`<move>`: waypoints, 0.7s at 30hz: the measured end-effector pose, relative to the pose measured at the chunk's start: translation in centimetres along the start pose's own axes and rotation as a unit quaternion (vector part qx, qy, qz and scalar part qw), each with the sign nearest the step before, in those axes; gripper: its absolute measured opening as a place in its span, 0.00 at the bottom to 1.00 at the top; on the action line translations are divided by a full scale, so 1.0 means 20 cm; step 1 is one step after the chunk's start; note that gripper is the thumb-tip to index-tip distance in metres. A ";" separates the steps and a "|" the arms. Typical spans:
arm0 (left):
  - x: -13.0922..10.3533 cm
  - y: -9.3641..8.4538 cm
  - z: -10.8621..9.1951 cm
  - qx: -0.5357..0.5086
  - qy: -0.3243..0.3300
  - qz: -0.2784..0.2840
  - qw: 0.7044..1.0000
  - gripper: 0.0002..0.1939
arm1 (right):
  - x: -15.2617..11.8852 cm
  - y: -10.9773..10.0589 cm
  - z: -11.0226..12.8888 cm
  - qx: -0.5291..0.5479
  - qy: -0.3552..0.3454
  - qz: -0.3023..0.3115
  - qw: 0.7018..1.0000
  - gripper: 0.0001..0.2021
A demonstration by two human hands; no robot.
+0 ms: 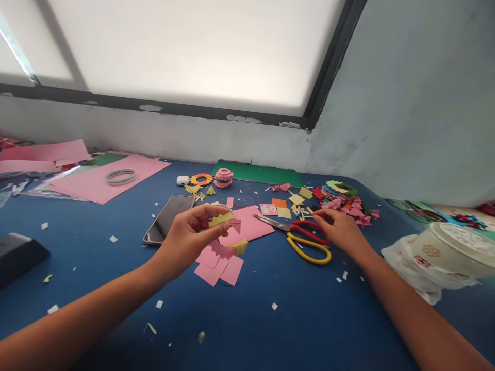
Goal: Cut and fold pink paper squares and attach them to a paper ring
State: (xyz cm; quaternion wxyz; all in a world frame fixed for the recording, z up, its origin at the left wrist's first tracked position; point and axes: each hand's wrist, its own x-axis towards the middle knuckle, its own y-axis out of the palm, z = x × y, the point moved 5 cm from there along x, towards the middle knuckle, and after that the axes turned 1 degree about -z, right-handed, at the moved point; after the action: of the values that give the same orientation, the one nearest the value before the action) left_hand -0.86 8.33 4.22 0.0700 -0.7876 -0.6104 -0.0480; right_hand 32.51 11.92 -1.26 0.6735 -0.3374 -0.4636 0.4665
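Near the middle, my left hand [193, 232] pinches a ring of folded yellow and pink paper pieces [221, 220], part of which hangs below the fingers. My right hand [336, 229] is closed beside the scissors [309, 239], which have red and yellow handles; what its fingertips hold, if anything, is too small to make out. Pink paper squares [218, 269] lie below the ring, and a larger pink sheet [251, 224] is behind it. Small yellow squares [296, 199] lie beyond the scissors.
A phone [170, 216] lies left of my left hand. Behind are an earbud case [183, 180], pink folded-paper stack [223, 177] and green sheet [259, 174]. Pink folded pieces [353, 206] pile up behind my right hand. A wrapped cup [433, 252] stands at right.
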 end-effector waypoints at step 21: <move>-0.04 0.06 0.04 0.029 -0.031 0.064 0.997 0.14 | 0.16 0.04 0.07 0.121 0.058 0.050 0.990 0.06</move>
State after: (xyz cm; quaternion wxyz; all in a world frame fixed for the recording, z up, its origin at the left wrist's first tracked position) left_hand 0.03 7.38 3.16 0.0768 -0.8239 -0.5616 -0.0013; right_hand 31.28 15.21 -0.58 0.7108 -0.3028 -0.3467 0.5318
